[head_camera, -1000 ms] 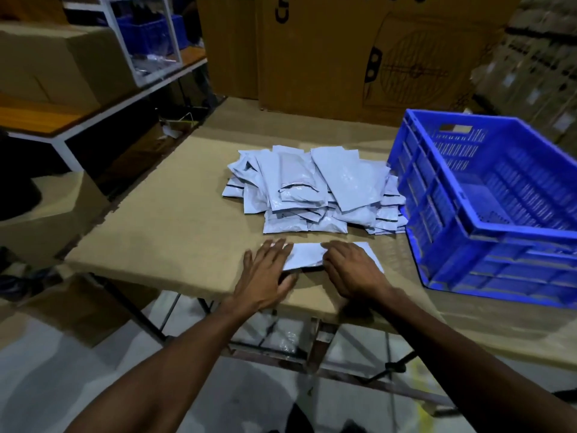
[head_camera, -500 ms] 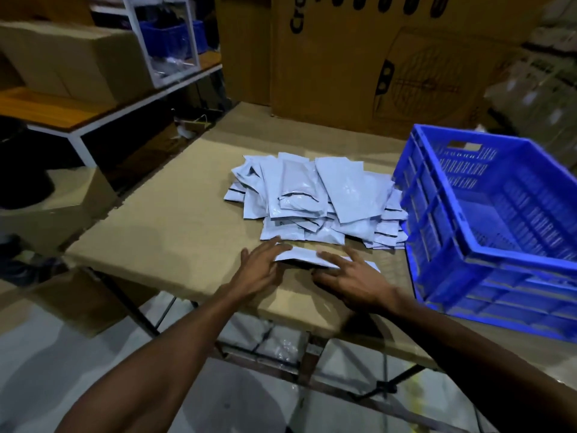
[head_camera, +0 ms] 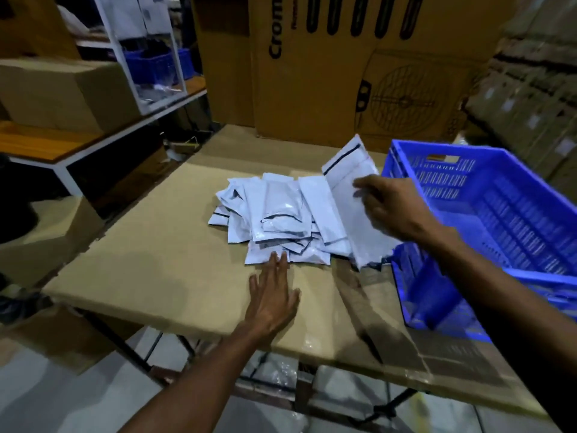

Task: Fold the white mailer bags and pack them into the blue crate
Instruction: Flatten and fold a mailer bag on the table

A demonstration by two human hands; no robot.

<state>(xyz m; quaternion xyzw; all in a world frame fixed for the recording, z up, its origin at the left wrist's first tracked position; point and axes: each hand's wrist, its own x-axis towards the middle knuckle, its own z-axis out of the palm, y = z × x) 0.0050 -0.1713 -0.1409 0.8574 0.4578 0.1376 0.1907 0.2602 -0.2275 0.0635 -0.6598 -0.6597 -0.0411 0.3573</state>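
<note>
A: Where are the hands?

B: The right hand (head_camera: 392, 207) is lifted above the table, fingers and thumb pinching a white mailer bag (head_camera: 349, 189) by its edge. The bag hangs in the air, tilted, its dark-striped end uppermost, between the pile and the crate.

A: And the left?

B: The left hand (head_camera: 273, 295) lies flat on the cardboard tabletop (head_camera: 150, 254), fingers straight and close together — their tips touch the near edge of the pile of mailer bags (head_camera: 274, 220). It holds nothing.

A: The pile itself?

B: A loose heap of white bags in the middle of the tabletop, overlapping at all angles, some showing dark strips.

A: The crate?

B: The blue crate (head_camera: 487, 214) stands on the right side of the table, just beside the pile. I cannot tell whether any bags lie inside — only its slatted walls and floor show.

A: Behind?

B: A large cardboard box (head_camera: 359, 73) with a fan drawing stands upright at the far edge.
</note>
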